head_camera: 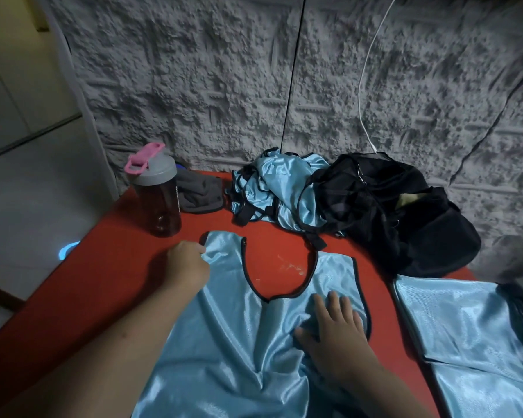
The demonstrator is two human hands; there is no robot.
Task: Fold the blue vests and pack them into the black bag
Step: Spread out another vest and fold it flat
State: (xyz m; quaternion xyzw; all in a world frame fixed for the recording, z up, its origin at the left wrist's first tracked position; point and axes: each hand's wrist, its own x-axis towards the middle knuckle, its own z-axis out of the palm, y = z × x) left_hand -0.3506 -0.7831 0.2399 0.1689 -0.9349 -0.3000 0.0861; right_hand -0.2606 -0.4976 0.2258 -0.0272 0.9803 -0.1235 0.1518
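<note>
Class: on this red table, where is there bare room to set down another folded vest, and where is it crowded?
Bare: the red table strip between bottle and left hand. Crowded: the back, with vest pile and black bag; the right, with folded vests.

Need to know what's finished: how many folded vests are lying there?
2: both folded vests lie at the table's right edge, one nearer the black bag, one closer to the person. More may hide underneath.
</note>
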